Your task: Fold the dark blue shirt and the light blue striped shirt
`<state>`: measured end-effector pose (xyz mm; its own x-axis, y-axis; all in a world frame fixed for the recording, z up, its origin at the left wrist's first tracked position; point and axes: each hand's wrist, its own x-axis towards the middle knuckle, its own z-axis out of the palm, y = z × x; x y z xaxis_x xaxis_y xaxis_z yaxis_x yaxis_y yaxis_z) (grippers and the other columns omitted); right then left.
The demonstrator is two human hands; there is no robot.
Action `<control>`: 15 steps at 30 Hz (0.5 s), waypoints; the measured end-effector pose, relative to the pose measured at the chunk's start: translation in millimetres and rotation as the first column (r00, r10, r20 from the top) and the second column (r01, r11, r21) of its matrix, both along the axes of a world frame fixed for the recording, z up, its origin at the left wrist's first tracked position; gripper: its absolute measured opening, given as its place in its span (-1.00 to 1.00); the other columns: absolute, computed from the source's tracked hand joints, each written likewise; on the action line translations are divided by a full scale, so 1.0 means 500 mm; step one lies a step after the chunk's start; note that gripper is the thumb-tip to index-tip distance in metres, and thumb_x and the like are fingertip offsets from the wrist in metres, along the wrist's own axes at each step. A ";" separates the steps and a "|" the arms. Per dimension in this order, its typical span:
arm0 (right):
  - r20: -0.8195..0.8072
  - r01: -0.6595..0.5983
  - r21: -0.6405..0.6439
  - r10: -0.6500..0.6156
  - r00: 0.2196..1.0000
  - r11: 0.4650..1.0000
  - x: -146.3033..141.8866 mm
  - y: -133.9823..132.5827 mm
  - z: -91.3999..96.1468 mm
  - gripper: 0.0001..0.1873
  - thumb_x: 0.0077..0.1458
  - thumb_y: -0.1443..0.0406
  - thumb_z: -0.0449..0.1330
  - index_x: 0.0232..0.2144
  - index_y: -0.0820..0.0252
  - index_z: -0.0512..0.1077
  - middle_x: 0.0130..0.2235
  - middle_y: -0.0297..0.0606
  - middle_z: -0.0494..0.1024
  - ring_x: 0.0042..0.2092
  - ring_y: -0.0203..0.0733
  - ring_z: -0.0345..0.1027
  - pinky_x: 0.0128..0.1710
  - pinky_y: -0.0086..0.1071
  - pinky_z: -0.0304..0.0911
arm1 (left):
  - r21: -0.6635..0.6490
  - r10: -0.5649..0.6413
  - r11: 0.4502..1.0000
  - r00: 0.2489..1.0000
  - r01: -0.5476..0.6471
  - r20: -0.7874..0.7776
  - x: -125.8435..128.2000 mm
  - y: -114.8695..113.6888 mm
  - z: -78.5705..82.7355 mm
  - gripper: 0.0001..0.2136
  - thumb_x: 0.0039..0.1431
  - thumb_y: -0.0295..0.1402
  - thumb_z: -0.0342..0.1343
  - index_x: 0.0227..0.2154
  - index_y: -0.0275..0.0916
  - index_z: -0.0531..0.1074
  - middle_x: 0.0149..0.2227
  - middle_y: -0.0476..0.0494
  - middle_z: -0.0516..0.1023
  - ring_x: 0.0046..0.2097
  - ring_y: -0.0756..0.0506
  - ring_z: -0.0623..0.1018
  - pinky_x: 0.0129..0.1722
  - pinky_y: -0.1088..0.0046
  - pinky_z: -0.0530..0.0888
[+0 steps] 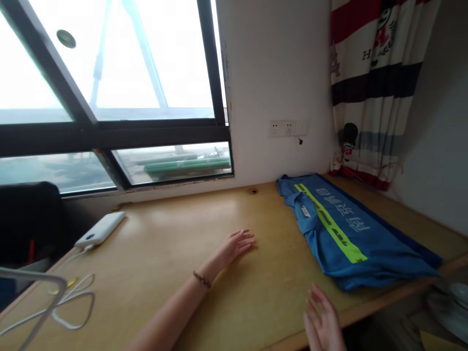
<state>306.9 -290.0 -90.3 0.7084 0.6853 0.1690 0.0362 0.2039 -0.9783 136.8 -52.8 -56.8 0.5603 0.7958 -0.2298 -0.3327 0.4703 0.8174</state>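
Note:
My left hand (236,247) is over the middle of the wooden table, fingers stretched out and holding nothing; a beaded bracelet (202,279) circles the wrist. Nearer the table's front edge, my right hand (323,319) has its fingers extended and apart, also without anything in it. Just beyond the right hand lies a blue shirt (321,243), spread flat with its collar toward the left. It bears a bright yellow-green stripe (334,231) and pale printed characters. A darker blue cloth shows beneath its far edge. Neither hand appears to touch the shirt.
A white power bank (100,229) with a white cable (73,297) lies on the table (175,234) at left. Behind stand a dark-framed window (153,131) and a wall socket (281,128). A patterned curtain (373,97) hangs at the right corner. A dark chair (32,219) is at far left.

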 end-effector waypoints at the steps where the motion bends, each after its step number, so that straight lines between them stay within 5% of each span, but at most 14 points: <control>1: 0.044 -0.116 0.052 0.114 0.993 0.992 -0.044 0.030 0.032 -0.57 0.00 0.17 0.08 -0.06 0.18 0.25 0.02 -0.04 0.26 0.03 -0.06 0.19 -0.09 -0.25 0.26 | 0.030 -0.001 1.000 1.000 0.000 0.013 -0.036 -0.022 0.006 -0.67 0.07 -0.31 0.07 -0.12 -0.36 0.30 -0.08 -0.37 0.40 -0.11 -0.16 0.47 -0.05 0.29 0.36; 3: 0.163 -0.374 0.036 0.364 0.917 0.927 -0.125 0.108 0.100 -0.60 0.08 0.19 0.02 -0.03 0.17 0.23 0.02 -0.07 0.26 0.05 -0.10 0.16 -0.01 -0.23 0.19 | 0.111 0.029 0.993 0.999 -0.033 0.041 -0.091 -0.057 0.030 -0.67 0.08 -0.28 0.06 -0.11 -0.34 0.32 -0.06 -0.35 0.39 -0.06 -0.17 0.43 -0.01 0.28 0.31; 6: 0.392 -0.515 0.045 0.459 0.797 0.856 -0.219 0.240 0.156 -0.55 0.08 0.16 0.02 0.03 0.11 0.18 0.10 -0.13 0.17 0.14 -0.10 0.00 0.10 -0.16 0.01 | 0.236 0.148 0.957 0.984 -0.168 0.101 -0.124 -0.079 0.055 -0.61 0.09 -0.21 0.03 -0.03 -0.25 0.28 0.04 -0.29 0.31 0.02 -0.19 0.36 0.01 0.24 0.27; 10: 0.501 -0.667 0.054 0.558 0.662 0.743 -0.289 0.352 0.109 -0.48 0.11 0.11 -0.04 0.10 0.12 0.10 0.16 -0.14 0.09 0.19 -0.11 -0.12 0.14 -0.13 -0.11 | 0.393 0.291 0.865 0.950 -0.313 0.115 -0.118 -0.074 0.024 -0.52 0.00 -0.17 0.09 0.00 -0.20 0.26 0.07 -0.26 0.27 0.02 -0.21 0.35 -0.01 0.25 0.28; 15: 0.532 -0.827 0.028 0.692 0.488 0.561 -0.292 0.347 0.052 -0.49 0.10 0.12 -0.02 0.09 0.10 0.12 0.10 -0.17 0.21 0.11 -0.15 0.05 0.08 -0.22 0.03 | 0.521 0.213 0.822 0.973 -0.229 0.091 -0.119 -0.102 -0.023 -0.52 0.01 -0.19 0.06 0.03 -0.20 0.24 0.04 -0.28 0.30 -0.07 -0.22 0.42 -0.09 0.23 0.34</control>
<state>160.7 -116.4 -64.5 -0.2685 0.7981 0.5394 0.1220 0.5836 -0.8028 77.4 -103.9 -68.3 0.3542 0.8952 0.2704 -0.4017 -0.1154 0.9085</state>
